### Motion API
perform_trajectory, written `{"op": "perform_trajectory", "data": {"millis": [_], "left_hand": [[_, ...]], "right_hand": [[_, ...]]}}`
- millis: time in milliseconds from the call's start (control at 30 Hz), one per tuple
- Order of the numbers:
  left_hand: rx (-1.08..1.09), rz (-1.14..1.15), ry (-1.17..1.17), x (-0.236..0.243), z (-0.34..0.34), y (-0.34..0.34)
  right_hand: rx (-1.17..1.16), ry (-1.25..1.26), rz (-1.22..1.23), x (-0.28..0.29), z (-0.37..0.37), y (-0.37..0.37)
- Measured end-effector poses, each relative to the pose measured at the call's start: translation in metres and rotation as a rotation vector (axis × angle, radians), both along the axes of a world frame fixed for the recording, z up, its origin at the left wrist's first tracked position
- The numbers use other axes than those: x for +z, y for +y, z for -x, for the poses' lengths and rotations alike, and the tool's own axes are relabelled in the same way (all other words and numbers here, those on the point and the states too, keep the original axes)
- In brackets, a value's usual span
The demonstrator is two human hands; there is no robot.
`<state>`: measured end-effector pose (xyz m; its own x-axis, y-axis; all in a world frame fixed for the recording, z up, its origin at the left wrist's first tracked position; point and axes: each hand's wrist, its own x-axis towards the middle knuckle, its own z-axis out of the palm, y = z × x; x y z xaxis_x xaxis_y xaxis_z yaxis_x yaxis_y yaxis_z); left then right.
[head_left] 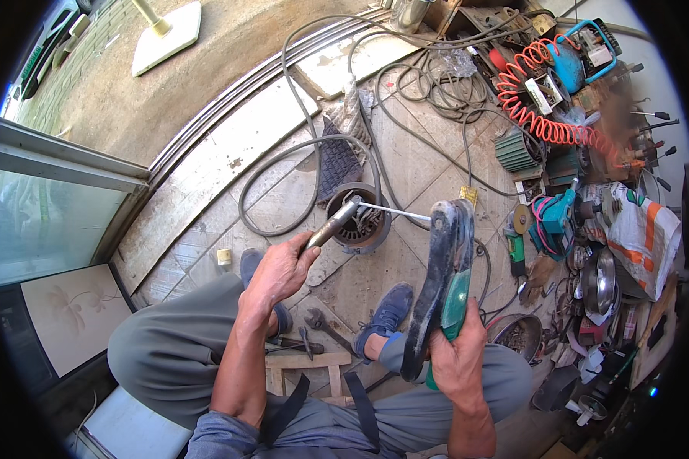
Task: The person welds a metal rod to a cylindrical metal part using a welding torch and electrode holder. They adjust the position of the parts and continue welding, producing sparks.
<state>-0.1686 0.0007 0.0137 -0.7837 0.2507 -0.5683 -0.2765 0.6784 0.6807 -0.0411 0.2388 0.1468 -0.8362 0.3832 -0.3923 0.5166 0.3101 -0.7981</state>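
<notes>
My left hand [279,268] is closed round a welding electrode holder [333,220]. A thin pale welding rod [394,210] sticks out of its head toward the right, its far end at the black edge of the thing in my other hand. My right hand [461,356] grips a long black and green piece, which looks like a hand-held welding shield [436,283] seen edge-on. Beneath the holder a round metal housing [358,246] stands on the tiled floor, with grey pieces inside. Whether the rod touches the shield, I cannot tell.
Cables [436,92] loop across the floor. At right lie a coiled orange hose [524,115], a green motor [517,149], an angle grinder [515,249], a white sack [643,237] and a metal bowl [517,336]. A wrench [325,329] lies between my feet.
</notes>
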Motion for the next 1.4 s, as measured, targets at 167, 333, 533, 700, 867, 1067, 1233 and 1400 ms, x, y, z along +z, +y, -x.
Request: {"op": "perform_trajectory", "data": {"millis": [167, 333, 533, 700, 867, 1067, 1233, 1400], "left_hand": [[0.007, 0.001, -0.005, 0.0, -0.0001, 0.0], [-0.003, -0.013, 0.004, 0.0027, 0.0011, 0.0002], [0.019, -0.02, -0.001, 0.0036, 0.0008, 0.0006], [0.007, -0.031, 0.005, -0.0019, 0.0005, -0.0009], [0.011, -0.03, 0.007, -0.0028, 0.0005, -0.0007], [0.0, -0.029, 0.009, 0.0004, 0.0019, -0.0004], [0.007, -0.036, 0.012, -0.0004, 0.0017, -0.0004], [-0.007, -0.041, 0.022, -0.0021, 0.0037, -0.0014]], "right_hand": [[0.002, 0.013, 0.002, -0.0009, -0.0009, 0.001], [0.0, 0.006, -0.002, -0.0012, -0.0012, 0.0018], [-0.008, -0.006, 0.004, -0.0027, -0.0018, 0.0029], [0.004, -0.007, -0.017, -0.0043, -0.0024, 0.0034], [0.002, -0.019, -0.019, -0.0028, -0.0004, 0.0026], [-0.015, 0.0, 0.021, -0.0043, -0.0003, 0.0019], [-0.003, 0.013, 0.019, -0.0048, -0.0006, 0.0031], [-0.011, -0.007, 0.009, -0.0032, 0.0006, 0.0019]]}}
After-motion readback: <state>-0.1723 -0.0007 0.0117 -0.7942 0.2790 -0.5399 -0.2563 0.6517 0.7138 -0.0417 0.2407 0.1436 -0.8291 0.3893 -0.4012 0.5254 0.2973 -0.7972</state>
